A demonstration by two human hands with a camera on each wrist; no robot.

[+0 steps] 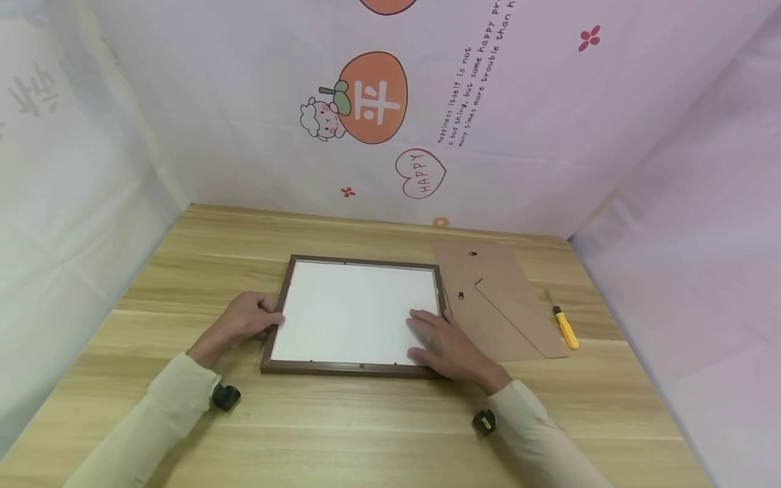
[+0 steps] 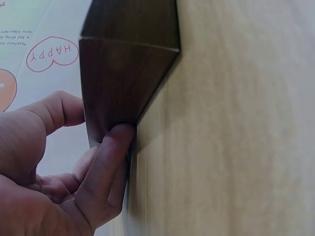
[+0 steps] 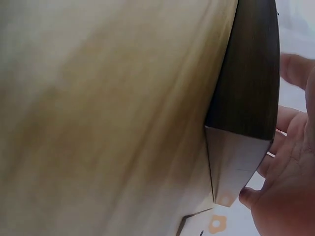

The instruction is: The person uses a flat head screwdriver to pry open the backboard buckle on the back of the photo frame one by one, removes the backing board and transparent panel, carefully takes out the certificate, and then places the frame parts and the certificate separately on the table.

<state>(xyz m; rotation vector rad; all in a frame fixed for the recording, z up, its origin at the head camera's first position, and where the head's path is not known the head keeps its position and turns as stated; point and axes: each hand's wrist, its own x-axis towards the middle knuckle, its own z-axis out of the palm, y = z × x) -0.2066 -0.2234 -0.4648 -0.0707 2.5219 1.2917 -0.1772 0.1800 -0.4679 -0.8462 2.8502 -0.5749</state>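
Note:
A dark brown picture frame (image 1: pixel 342 367) lies flat on the wooden table, with a white sheet (image 1: pixel 354 308) inside its border. At the frame's left side, my left hand (image 1: pixel 243 317) grips the border; the left wrist view has the thumb at the upper edge and fingers (image 2: pixel 110 155) against the outer side and lower edge. My right hand (image 1: pixel 450 347) lies across the right border with its fingers extended and spread over the sheet. In the right wrist view this hand (image 3: pixel 288 172) sits beside the frame's corner, partly out of view.
A brown backing board (image 1: pixel 506 318) with a stand flap and two small dark fittings lies right of the frame, close against it. Beyond it is a yellow-handled screwdriver (image 1: pixel 566 329). White printed cloth (image 1: pixel 274 169) hangs around the table's back and sides.

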